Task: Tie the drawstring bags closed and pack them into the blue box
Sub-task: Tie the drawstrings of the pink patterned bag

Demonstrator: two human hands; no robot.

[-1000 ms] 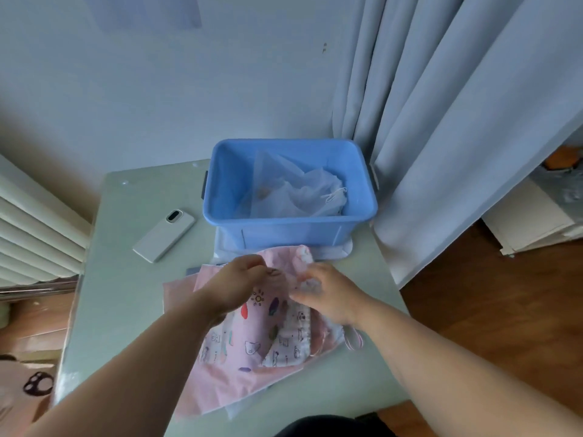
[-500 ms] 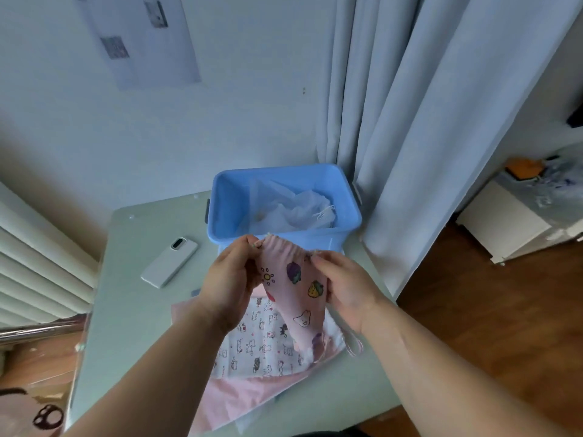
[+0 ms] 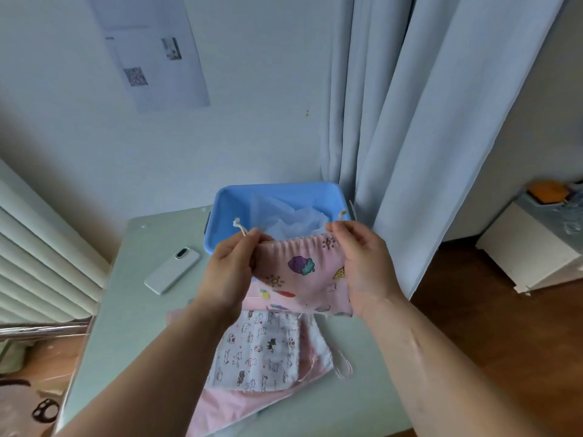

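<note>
A pink drawstring bag [image 3: 301, 279] with small fruit prints hangs in the air in front of the blue box [image 3: 220, 212]. My left hand [image 3: 232, 272] pinches its left top corner and cord end. My right hand [image 3: 362, 266] pinches the right top corner and cord end. The bag's mouth is gathered between them. Below, on the table, lie a white bag with cat prints [image 3: 258, 351] and a plain pink bag [image 3: 233, 408] under it. White mesh bags [image 3: 296, 222] sit inside the box.
A white phone [image 3: 173, 270] lies on the pale green table [image 3: 132, 310], left of the box. A grey curtain [image 3: 410, 137] hangs right behind the box. A radiator [image 3: 38, 263] stands at the left. Wooden floor and a white cabinet [image 3: 530, 257] are to the right.
Both hands lifted the fruit-print pink bag off the pile and moved apart, pulling the cord ends outward so the mouth gathers. The camera tilted upward.
</note>
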